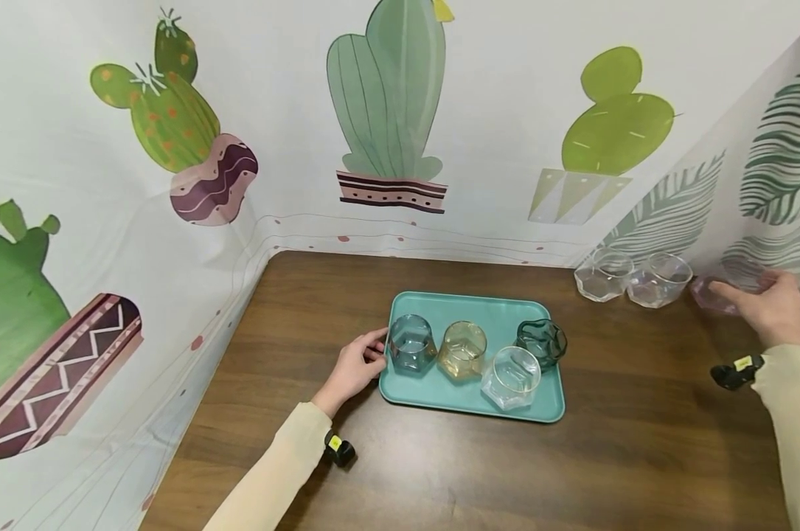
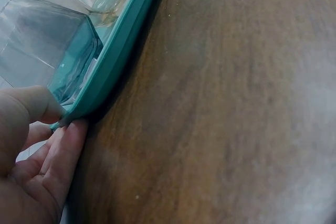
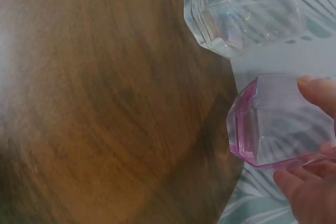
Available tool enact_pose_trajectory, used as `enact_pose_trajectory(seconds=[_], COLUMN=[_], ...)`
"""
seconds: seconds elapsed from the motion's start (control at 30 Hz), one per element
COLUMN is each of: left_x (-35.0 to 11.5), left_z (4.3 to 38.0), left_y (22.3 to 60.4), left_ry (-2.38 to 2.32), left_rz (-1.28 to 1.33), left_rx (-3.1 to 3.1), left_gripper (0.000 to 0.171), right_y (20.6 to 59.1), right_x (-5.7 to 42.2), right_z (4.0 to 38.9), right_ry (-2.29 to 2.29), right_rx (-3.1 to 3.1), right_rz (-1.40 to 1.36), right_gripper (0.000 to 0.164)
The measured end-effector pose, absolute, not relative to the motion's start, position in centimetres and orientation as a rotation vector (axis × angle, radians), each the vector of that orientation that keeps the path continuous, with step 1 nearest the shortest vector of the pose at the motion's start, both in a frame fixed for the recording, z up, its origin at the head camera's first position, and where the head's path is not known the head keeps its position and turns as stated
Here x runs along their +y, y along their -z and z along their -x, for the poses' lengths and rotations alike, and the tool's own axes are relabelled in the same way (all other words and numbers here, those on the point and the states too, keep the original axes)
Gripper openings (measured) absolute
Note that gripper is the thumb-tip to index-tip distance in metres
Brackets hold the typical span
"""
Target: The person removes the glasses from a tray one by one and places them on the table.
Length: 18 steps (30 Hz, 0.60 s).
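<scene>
Glass [image 3: 278, 119] in right-hand fingers [image 3: 307, 192] looks clear, faceted, pink-based.

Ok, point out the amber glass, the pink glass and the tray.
Amber glass [image 1: 462, 352], head view, on its body.
Pink glass [image 3: 278, 121], right wrist view, on its side wall.
Tray [image 1: 475, 309], head view, on its bare floor.

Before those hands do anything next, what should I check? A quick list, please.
1. Left hand on the teal rectangular tray: ok, pinching its edge.
2. Right hand on the pink faceted glass: ok, holding it.
3. Pink glass lifted off the brown wooden table: cannot tell.
4. Gap to the neighbouring clear faceted glass: ok, visible.
5. Dark green wavy glass apart from the colourless tray glass: cannot tell; they overlap in view.
</scene>
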State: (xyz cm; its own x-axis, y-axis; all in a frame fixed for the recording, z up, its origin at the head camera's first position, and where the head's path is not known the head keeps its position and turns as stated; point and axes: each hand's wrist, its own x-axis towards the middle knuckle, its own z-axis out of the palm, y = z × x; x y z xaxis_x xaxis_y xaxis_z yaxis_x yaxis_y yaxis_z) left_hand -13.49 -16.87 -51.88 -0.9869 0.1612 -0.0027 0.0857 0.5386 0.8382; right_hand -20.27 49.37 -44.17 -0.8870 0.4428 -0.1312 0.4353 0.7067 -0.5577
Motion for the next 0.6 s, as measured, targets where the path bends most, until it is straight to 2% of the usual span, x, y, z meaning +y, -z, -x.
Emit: enact_pose_trajectory(seconds=[0.6], left_x=[-16.8], left_z=[13.5], left_y=[52.2], left_ry=[-1.460], left_rz=[-0.224], left_rx=[2.703], left_gripper=[0.055], right_y=[45.2], right_x=[48.7], right_z=[21.0], right_ry=[-0.980], right_rx=[-2.911], right_rz=[0.736], right_gripper=[0.108])
